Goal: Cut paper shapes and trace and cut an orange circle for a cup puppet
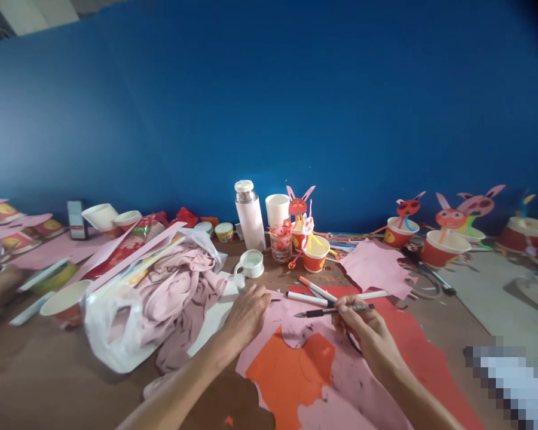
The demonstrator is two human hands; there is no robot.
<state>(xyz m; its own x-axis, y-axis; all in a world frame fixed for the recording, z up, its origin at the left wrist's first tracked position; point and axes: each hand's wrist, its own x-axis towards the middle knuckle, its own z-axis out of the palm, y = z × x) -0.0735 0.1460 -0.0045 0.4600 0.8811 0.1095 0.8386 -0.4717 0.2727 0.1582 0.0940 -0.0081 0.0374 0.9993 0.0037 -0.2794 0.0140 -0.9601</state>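
My right hand (pixel 363 328) is closed around a dark gel pen (pixel 312 313), its tip pointing left. A dark curved piece shows below these fingers; I cannot tell what it belongs to. My left hand (pixel 250 315) is closed at the upper edge of a pink sheet (pixel 341 364); a small dark tip pokes out by its fingers, too little to name. On the pink sheet lies a cut orange paper (pixel 291 373). White markers (pixel 308 299) rest just behind the pen. Red paper (pixel 412 346) extends at the right.
Behind my hands stand a white cup (pixel 251 263), a thermos (pixel 250 218) and a paper cup with a rabbit figure (pixel 316 257). A plastic bag of pink cloth (pixel 174 280) fills the left. More paper cups (pixel 443 248) stand right. Another person's hand (pixel 0 292) is at far left.
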